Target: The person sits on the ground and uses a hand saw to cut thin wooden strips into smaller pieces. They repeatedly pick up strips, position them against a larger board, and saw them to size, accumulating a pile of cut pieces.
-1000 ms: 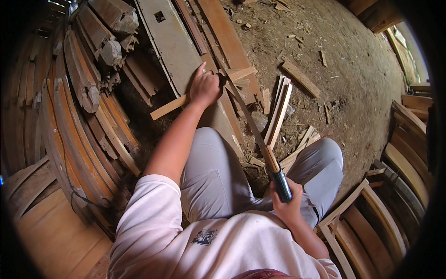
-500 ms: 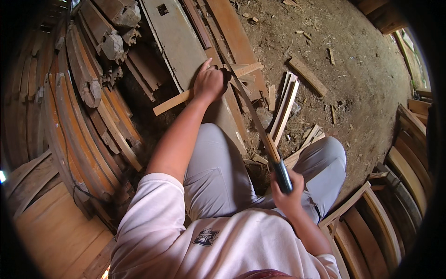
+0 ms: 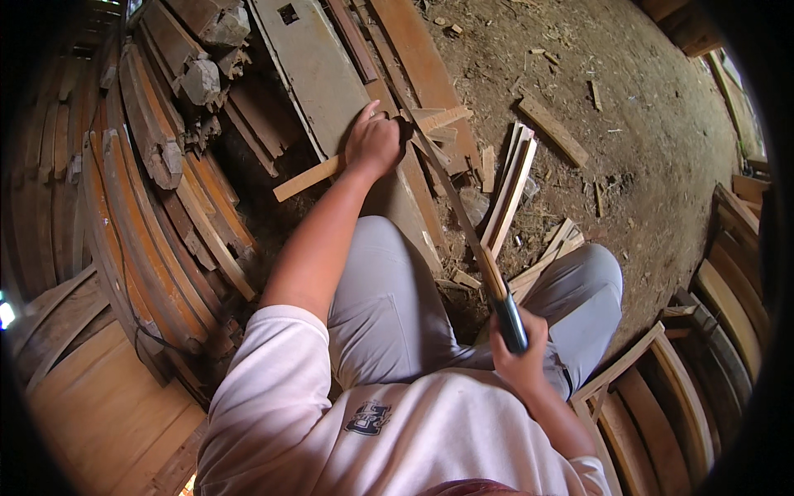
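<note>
My left hand (image 3: 374, 147) is closed over a light wooden strip (image 3: 308, 178), pressing it across a long plank (image 3: 397, 207) in front of me. The strip's other end (image 3: 444, 119) sticks out to the right of the hand. In my right hand (image 3: 521, 351) is the dark handle (image 3: 509, 324) of a handsaw. Its long, narrow blade (image 3: 451, 192) runs forward and left and lies across the strip, just right of my left hand. How deep the blade sits in the wood is hidden.
Stacked timbers (image 3: 157, 240) fill the left side. A wide grey board (image 3: 318, 78) lies ahead. Cut strips (image 3: 510, 190) and a loose wood piece (image 3: 552, 132) rest on the dirt floor (image 3: 653, 157) to the right. More lumber (image 3: 662, 405) stands at lower right.
My right hand has drawn the saw a short way back toward me and to the right. My left hand stays in place on the strip.
</note>
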`<state>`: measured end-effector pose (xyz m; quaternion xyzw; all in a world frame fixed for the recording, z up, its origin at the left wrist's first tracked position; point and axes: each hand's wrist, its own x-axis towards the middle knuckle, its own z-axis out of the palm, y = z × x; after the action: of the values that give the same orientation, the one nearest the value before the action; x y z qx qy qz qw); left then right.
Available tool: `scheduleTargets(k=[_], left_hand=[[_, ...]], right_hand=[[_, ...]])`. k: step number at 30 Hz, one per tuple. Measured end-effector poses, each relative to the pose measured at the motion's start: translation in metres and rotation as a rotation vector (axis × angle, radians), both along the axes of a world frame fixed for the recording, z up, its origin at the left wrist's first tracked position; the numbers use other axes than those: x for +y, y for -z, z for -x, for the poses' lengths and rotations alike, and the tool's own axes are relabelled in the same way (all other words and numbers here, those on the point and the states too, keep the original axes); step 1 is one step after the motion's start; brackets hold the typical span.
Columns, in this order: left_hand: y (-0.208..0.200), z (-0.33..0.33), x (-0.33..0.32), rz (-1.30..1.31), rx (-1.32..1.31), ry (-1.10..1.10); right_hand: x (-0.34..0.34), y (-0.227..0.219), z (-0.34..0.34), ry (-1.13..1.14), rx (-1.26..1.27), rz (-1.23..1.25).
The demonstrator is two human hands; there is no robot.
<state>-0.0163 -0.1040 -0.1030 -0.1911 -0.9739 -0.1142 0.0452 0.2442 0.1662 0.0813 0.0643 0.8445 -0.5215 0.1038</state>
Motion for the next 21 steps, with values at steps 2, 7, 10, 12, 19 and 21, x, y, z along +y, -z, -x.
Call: scheduleTargets(k=[2, 7, 10, 12, 19, 21], left_hand=[[-0.002, -0.001, 0.002, -0.025, 0.004, -0.001], [-0.006, -0.003, 0.009, -0.092, -0.092, -0.035], [-0.003, -0.002, 0.002, 0.041, -0.065, 0.01], [0.01, 0.002, -0.002, 0.061, 0.04, 0.028], [-0.002, -0.003, 0.003, 0.013, 0.017, 0.068], [-0.003, -0.002, 0.007, 0.06, -0.035, 0.063]], right_hand=[[0.006, -0.005, -0.013, 0.008, -0.034, 0.031], [-0.023, 0.038, 0.047, 0.093, 0.011, 0.082], [-0.025, 0.032, 0.05, 0.07, -0.036, 0.073], [-0.013, 0.025, 0.025, 0.019, -0.014, 0.044], [0.012, -0.01, -0.009, 0.075, -0.077, -0.031], [0.012, -0.008, -0.01, 0.079, -0.075, -0.016]])
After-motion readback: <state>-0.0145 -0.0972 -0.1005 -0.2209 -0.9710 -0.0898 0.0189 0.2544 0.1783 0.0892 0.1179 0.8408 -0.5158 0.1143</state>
